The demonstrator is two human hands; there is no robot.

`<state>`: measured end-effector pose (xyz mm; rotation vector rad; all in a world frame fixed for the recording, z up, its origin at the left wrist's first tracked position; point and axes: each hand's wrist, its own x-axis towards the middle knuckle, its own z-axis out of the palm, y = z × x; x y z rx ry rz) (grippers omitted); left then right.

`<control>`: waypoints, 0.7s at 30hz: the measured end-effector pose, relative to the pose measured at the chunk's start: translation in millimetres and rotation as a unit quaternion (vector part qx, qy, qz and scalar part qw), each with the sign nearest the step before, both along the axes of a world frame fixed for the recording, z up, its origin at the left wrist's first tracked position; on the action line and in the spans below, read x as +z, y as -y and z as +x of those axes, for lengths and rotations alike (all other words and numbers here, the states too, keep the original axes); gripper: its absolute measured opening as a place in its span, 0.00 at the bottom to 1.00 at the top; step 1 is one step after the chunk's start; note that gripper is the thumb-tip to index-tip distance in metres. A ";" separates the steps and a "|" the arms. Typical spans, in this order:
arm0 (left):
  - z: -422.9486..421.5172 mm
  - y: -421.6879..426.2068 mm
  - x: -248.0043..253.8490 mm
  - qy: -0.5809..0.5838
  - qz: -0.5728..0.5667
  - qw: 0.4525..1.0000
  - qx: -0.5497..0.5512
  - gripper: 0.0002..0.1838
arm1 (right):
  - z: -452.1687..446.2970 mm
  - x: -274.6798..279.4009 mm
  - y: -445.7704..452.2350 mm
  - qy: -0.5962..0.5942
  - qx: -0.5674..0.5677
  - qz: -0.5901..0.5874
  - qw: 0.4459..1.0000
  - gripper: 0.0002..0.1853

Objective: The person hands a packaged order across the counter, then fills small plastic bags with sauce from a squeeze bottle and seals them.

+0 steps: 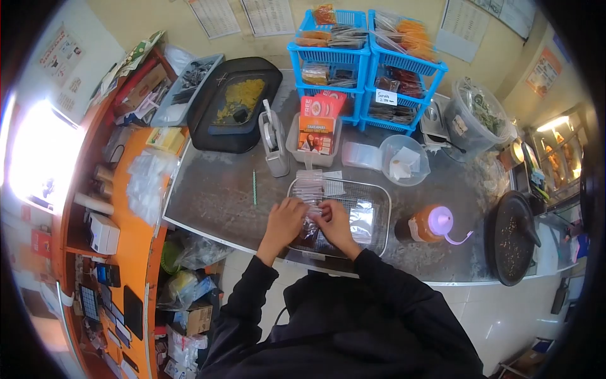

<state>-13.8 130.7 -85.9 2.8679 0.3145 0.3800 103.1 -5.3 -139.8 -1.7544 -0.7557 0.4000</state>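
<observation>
Sachet of shiny clear plastic (pixel 313 213): between the fingertips of the bare left hand (pixel 286 218) and the bare right hand (pixel 334 223), above a rectangular silver wire-mesh tray (pixel 382 221).
Sachet's long axis: cannot be told; fingers cover much of it.
Left fingers: curled, tips touching the sachet from its left; whether they grip cannot be told.
Right fingers: pinched with the thumb onto the sachet from its right.
Row of pinkish flat packets (pixel 308 181): just beyond the fingertips, running away from the person.
Tray's right half: flat silvery packet (pixel 362 220).
Dark grey worktop (pixel 221 180): under the tray; thin green stick (pixel 254 187) left, brown bottle with lilac lid (pixel 424 225) right.
</observation>
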 end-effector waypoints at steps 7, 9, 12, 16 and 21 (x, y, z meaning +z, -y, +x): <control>8.2 1.7 -5.0 -0.010 0.031 0.999 0.014 0.29 | 43.0 34.0 -25.0 0.224 -0.037 0.033 0.973 0.23; 10.4 -2.5 -12.9 -0.003 0.053 0.998 0.032 0.32 | 57.9 38.5 -38.7 0.268 0.014 0.003 0.963 0.25; 13.0 -5.9 -12.2 -0.065 0.030 0.997 0.043 0.38 | 70.9 31.1 -52.9 0.293 0.069 -0.047 0.952 0.27; 12.4 -5.3 -10.8 -0.072 0.005 0.997 0.028 0.34 | 77.8 27.8 -52.5 0.280 0.120 -0.094 0.948 0.26; 14.2 -2.8 -6.9 -0.061 -0.006 0.998 -0.011 0.24 | 82.4 27.5 -53.9 0.291 0.157 -0.087 0.940 0.27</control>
